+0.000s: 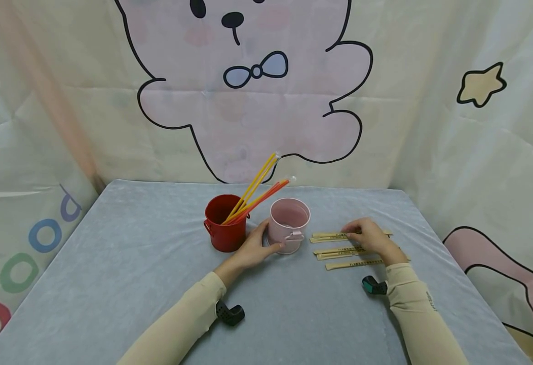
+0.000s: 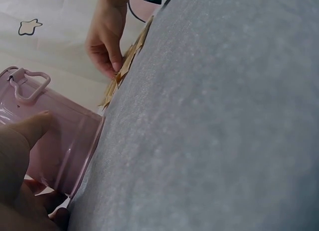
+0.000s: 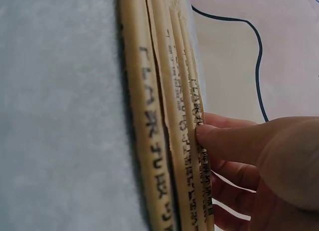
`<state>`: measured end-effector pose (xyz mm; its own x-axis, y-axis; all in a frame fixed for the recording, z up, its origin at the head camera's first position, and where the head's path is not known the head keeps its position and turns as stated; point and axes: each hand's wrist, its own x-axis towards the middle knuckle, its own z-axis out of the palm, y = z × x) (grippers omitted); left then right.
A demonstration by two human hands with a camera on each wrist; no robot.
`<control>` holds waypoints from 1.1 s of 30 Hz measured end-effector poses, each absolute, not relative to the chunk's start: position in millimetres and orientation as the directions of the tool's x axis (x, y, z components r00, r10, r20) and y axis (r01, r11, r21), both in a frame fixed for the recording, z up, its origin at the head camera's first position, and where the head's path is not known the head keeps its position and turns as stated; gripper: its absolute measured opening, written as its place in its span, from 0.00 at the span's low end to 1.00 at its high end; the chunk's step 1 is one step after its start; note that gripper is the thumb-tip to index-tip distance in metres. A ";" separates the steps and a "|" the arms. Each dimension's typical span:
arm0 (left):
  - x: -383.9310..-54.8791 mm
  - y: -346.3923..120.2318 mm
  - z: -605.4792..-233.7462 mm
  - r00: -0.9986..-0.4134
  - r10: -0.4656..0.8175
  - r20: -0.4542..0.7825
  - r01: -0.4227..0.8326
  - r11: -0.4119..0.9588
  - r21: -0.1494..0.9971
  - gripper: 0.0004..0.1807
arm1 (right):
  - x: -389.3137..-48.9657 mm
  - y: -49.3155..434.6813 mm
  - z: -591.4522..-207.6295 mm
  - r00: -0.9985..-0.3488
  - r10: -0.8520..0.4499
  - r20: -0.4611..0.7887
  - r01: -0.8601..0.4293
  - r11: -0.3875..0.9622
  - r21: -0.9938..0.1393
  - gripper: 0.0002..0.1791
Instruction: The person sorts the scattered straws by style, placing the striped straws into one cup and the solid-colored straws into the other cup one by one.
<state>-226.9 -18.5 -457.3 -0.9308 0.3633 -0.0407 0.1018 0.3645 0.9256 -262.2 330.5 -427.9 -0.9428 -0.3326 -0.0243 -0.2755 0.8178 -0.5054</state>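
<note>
plainly, two buckets are standing side by side on the tabletop [image 1: 125, 284]: a pink bucket [image 1: 277, 234] and a red bucket [image 1: 227, 239]. at least five paper-wrapped sticks [image 1: 355, 264] are lying in three rough rows right of the pink one, looking long, slim and tan, with dark printed characters running along them. the right hand [image 1: 371, 237] is working at the farthest row, thumb and fingers pinching a stick; the left hand [image 1: 250, 251] is gripping the pink bucket, its thumb pressing the near wall. yellow and orange sticks [image 1: 263, 198] are leaning out of the red bucket, their tips showing clear wrapping. both buckets are showing smooth, tapering walls with little side handles, while the tabletop is looking soft, plush and pale blue-grey.
</note>
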 end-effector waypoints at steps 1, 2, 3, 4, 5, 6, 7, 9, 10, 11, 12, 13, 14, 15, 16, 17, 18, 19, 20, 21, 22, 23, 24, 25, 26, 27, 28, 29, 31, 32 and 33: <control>-227.0 -18.5 -457.2 -0.931 0.364 -0.041 0.102 0.365 0.925 0.46 | -262.2 330.2 -427.5 -0.941 -0.338 -0.023 -0.280 0.815 -0.508 0.08; -227.0 -18.6 -457.3 -0.931 0.364 -0.041 0.102 0.365 0.925 0.46 | -262.2 330.1 -427.0 -0.939 -0.343 -0.021 -0.286 0.812 -0.508 0.07; -227.1 -18.5 -457.3 -0.931 0.364 -0.040 0.103 0.366 0.925 0.46 | -262.2 330.1 -426.6 -0.938 -0.346 -0.018 -0.290 0.812 -0.507 0.07; -227.2 -18.5 -457.6 -0.930 0.364 -0.040 0.103 0.367 0.925 0.46 | -262.0 330.2 -426.3 -0.937 -0.349 -0.018 -0.293 0.811 -0.506 0.06; -227.4 -18.5 -458.2 -0.930 0.365 -0.038 0.106 0.364 0.925 0.46 | -261.9 330.2 -426.1 -0.938 -0.347 -0.014 -0.293 0.812 -0.505 0.06; -227.7 -18.4 -458.6 -0.930 0.367 -0.035 0.108 0.362 0.926 0.46 | -261.9 330.1 -425.7 -0.938 -0.346 -0.008 -0.296 0.814 -0.499 0.05; -228.0 -18.2 -458.9 -0.930 0.367 -0.032 0.111 0.361 0.926 0.46 | -261.9 330.0 -425.3 -0.940 -0.340 -0.003 -0.294 0.816 -0.498 0.05; -228.6 -17.8 -459.3 -0.929 0.369 -0.025 0.118 0.361 0.925 0.46 | -261.5 329.8 -423.4 -0.944 -0.329 0.011 -0.291 0.819 -0.494 0.05; -229.1 -17.6 -459.6 -0.928 0.372 -0.018 0.126 0.357 0.925 0.46 | -261.4 329.6 -421.9 -0.945 -0.325 0.026 -0.295 0.819 -0.491 0.05; -229.4 -17.4 -459.8 -0.927 0.374 -0.012 0.132 0.357 0.925 0.46 | -261.2 329.4 -420.4 -0.947 -0.318 0.042 -0.297 0.821 -0.488 0.05; -229.5 -17.3 -459.6 -0.927 0.375 -0.008 0.137 0.358 0.924 0.46 | -261.0 329.3 -418.5 -0.949 -0.309 0.060 -0.298 0.820 -0.488 0.05; -229.5 -17.2 -459.6 -0.927 0.376 -0.005 0.141 0.360 0.922 0.46 | -260.3 329.1 -416.3 -0.951 -0.299 0.079 -0.299 0.820 -0.488 0.05; -229.6 -17.2 -459.8 -0.926 0.378 -0.002 0.145 0.361 0.921 0.45 | -259.3 328.6 -413.7 -0.951 -0.292 0.099 -0.302 0.819 -0.488 0.06; -229.7 -17.3 -460.1 -0.925 0.379 0.001 0.149 0.360 0.921 0.45 | -258.6 328.1 -411.3 -0.951 -0.283 0.124 -0.307 0.817 -0.488 0.06; -229.7 -17.4 -460.3 -0.925 0.379 0.004 0.150 0.358 0.921 0.45 | -258.0 327.4 -408.9 -0.950 -0.275 0.149 -0.313 0.813 -0.491 0.06; -229.4 -17.6 -460.4 -0.926 0.378 0.004 0.151 0.359 0.921 0.45 | -257.3 326.4 -406.6 -0.948 -0.268 0.175 -0.320 0.808 -0.495 0.06; -229.4 -17.8 -460.6 -0.926 0.377 0.006 0.151 0.356 0.922 0.45 | -256.9 325.0 -404.1 -0.943 -0.262 0.207 -0.332 0.801 -0.497 0.06; -229.7 -17.9 -460.9 -0.927 0.376 0.008 0.152 0.357 0.922 0.45 | -256.5 323.2 -401.4 -0.936 -0.255 0.245 -0.347 0.795 -0.497 0.06; -230.0 -18.1 -461.1 -0.927 0.374 0.010 0.154 0.357 0.922 0.45 | -256.4 321.5 -398.9 -0.925 -0.249 0.287 -0.366 0.785 -0.500 0.06; -230.2 -18.3 -461.4 -0.928 0.373 0.012 0.156 0.358 0.921 0.45 | -256.3 319.5 -396.5 -0.911 -0.240 0.336 -0.388 0.774 -0.501 0.06; -230.4 -18.4 -461.5 -0.928 0.372 0.015 0.158 0.357 0.920 0.45 | -255.8 317.2 -393.7 -0.894 -0.231 0.384 -0.412 0.759 -0.504 0.07; -230.6 -18.4 -461.7 -0.929 0.371 0.017 0.161 0.360 0.919 0.45 | -254.8 314.8 -390.7 -0.875 -0.216 0.434 -0.437 0.740 -0.512 0.07; -230.8 -18.4 -461.8 -0.929 0.371 0.018 0.162 0.362 0.918 0.45 | -253.5 312.4 -387.6 -0.854 -0.199 0.480 -0.461 0.718 -0.521 0.08; -230.7 -18.4 -461.7 -0.928 0.371 0.019 0.164 0.363 0.917 0.45 | -252.0 310.0 -384.4 -0.833 -0.179 0.523 -0.487 0.685 -0.542 0.09; -230.6 -18.4 -461.6 -0.928 0.371 0.019 0.164 0.362 0.918 0.45 | -250.3 307.7 -381.0 -0.813 -0.160 0.559 -0.515 0.644 -0.565 0.10; -230.5 -18.3 -461.4 -0.927 0.374 0.019 0.164 0.360 0.919 0.44 | -248.2 305.3 -377.3 -0.796 -0.137 0.589 -0.541 0.598 -0.592 0.11; -230.4 -18.2 -461.2 -0.927 0.375 0.020 0.164 0.357 0.920 0.44 | -245.8 303.1 -373.4 -0.781 -0.112 0.615 -0.565 0.545 -0.619 0.11; -230.3 -18.1 -461.0 -0.926 0.377 0.019 0.164 0.356 0.920 0.44 | -243.3 301.1 -369.4 -0.767 -0.085 0.636 -0.589 0.487 -0.645 0.12; -229.9 -18.1 -460.6 -0.925 0.379 0.013 0.158 0.354 0.922 0.44 | -238.0 296.9 -360.7 -0.737 -0.044 0.674 -0.647 0.336 -0.685 0.11; -229.7 -18.1 -460.6 -0.926 0.377 0.009 0.154 0.356 0.922 0.44 | -235.3 295.0 -356.5 -0.726 -0.024 0.688 -0.668 0.265 -0.696 0.11; -229.5 -18.1 -460.7 -0.927 0.376 0.006 0.152 0.359 0.921 0.45 | -232.5 293.1 -352.5 -0.713 -0.003 0.701 -0.690 0.185 -0.700 0.11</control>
